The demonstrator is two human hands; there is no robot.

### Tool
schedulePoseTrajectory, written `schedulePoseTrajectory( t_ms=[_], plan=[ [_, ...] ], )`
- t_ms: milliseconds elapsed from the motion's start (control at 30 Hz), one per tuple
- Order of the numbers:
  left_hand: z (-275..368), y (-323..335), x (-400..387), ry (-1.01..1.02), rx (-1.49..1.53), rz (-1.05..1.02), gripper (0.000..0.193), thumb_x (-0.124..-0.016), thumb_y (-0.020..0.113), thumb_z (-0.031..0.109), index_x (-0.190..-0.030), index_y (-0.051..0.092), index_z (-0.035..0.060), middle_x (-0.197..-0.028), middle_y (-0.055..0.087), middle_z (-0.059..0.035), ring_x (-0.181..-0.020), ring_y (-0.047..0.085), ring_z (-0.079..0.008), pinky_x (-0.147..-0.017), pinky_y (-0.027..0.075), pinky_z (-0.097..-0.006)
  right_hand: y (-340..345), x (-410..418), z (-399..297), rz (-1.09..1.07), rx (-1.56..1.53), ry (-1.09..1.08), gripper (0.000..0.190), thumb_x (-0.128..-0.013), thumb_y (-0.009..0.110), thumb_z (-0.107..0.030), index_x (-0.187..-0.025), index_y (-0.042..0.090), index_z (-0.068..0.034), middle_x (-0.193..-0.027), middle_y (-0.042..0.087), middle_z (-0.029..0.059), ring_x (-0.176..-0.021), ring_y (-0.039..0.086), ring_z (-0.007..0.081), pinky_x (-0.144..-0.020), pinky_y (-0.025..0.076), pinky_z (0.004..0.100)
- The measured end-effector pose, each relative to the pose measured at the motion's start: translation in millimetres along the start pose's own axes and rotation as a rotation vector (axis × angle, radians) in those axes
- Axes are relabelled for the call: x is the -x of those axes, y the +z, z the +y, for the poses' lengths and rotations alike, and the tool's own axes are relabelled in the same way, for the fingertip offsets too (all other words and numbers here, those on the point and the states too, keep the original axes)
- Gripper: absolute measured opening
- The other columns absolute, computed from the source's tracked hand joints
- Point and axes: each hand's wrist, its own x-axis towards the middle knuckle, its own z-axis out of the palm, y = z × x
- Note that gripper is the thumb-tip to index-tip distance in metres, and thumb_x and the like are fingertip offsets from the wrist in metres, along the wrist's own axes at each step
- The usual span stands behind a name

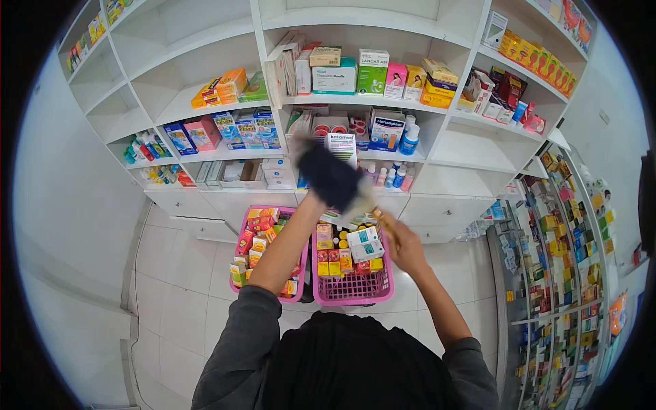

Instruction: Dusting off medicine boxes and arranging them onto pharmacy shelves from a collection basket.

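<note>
My right hand (407, 248) is closed around the wooden handle (385, 220) of a brush, whose pale bristles (361, 201) are blurred and touch or overlap a dark, blurred, cloth-like thing (330, 171). This dark thing covers most of my left hand (313, 201), so its fingers cannot be made out and it may be a cloth or a glove. Both hands are over the front of the white shelves. Just behind them, a white ketomed box (342, 145) stands on a middle shelf.
Below my arms, a pink plastic basket (392, 287) and another pink basket (231, 279) hold many small medicine boxes on the tiled floor. White shelves (359, 15) with boxes and bottles curve around. White drawers (446, 210) run beneath them. A glass display case (548, 312) stands at the right.
</note>
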Motion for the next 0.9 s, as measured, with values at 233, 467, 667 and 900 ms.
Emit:
schedulePoseTrajectory(
  t_ms=[233,467,667,900],
  plan=[
    [-8,26,0,0.074,-0.079,0.314,0.046,-0.091,0.044,0.044,-0.115,0.05,0.0053,-0.106,0.059,-0.0121,-0.097,0.058,-0.0244,-0.082,0.05,-0.0397,-9,15,8,0.225,0.052,-0.058,0.043,-0.084,0.05,-0.001,-0.127,0.045,-0.002,-0.114,0.057,0.0214,-0.092,0.062,0.0315,-0.079,0.048,0.0336],
    [-5,24,-8,0.061,-0.143,0.148,0.031,-0.093,0.044,0.028,-0.114,0.051,0.0047,-0.106,0.059,-0.0112,-0.096,0.06,-0.0233,-0.088,0.049,-0.0396,-5,4,22,0.401,0.035,-0.03,0.052,-0.081,0.054,0.0,-0.132,0.042,-0.01,-0.096,0.061,0.0186,-0.085,0.061,0.0365,-0.074,0.05,0.0361],
    [-4,8,-7,0.059,-0.377,0.199,0.039,-0.094,0.043,0.035,-0.118,0.05,0.0057,-0.106,0.06,-0.0072,-0.095,0.06,-0.0196,-0.08,0.05,-0.0357,-12,-4,11,0.143,-0.038,0.083,0.045,-0.084,0.051,0.0,-0.129,0.043,0.0,-0.111,0.057,0.0238,-0.1,0.06,0.0341,-0.084,0.046,0.0319],
    [-6,2,-8,0.014,-0.365,0.208,0.042,-0.093,0.044,0.04,-0.117,0.052,0.0064,-0.101,0.062,-0.0063,-0.086,0.063,-0.0184,-0.074,0.051,-0.0342,-8,-1,9,0.043,0.003,0.026,0.04,-0.088,0.046,-0.001,-0.127,0.043,0.003,-0.117,0.056,0.0215,-0.105,0.058,0.0262,-0.086,0.044,0.0295]
  ],
)
